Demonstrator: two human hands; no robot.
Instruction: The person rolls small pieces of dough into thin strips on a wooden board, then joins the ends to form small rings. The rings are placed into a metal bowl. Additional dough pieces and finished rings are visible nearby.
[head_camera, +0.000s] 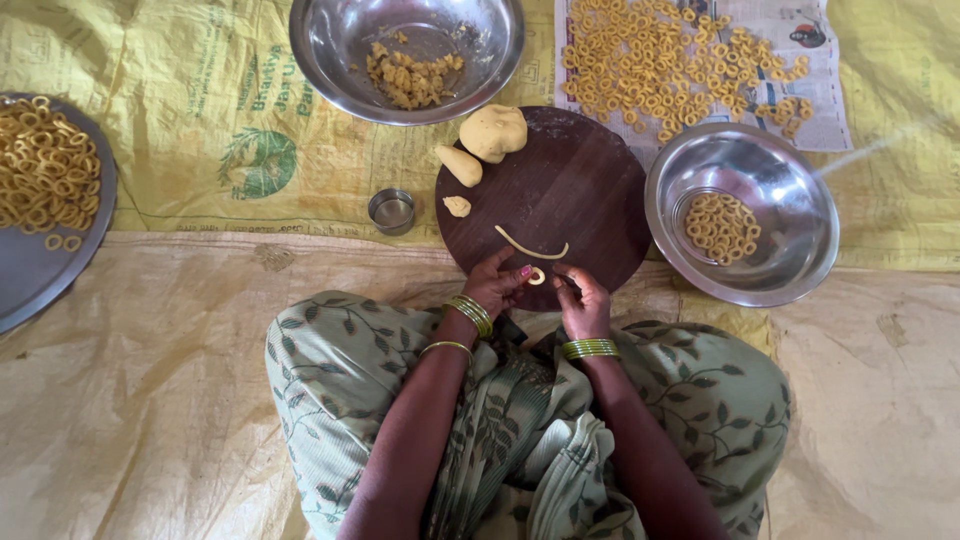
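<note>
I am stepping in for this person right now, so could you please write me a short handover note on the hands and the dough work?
Left hand: fingertips pinch a small dough ring at the near edge of the round wooden board.
Right hand: beside the ring; contact unclear.
On the board: a thin dough strip, a large dough lump, two smaller pieces.
Done: rings lie in the right steel bowl, on the newspaper and on the left tray.
Left: the strip and the lumps remain unshaped.

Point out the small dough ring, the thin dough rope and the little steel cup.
Small dough ring (537, 275), head view, on its rim.
Thin dough rope (530, 245), head view, mid-length.
Little steel cup (391, 211), head view, on its rim.
</note>
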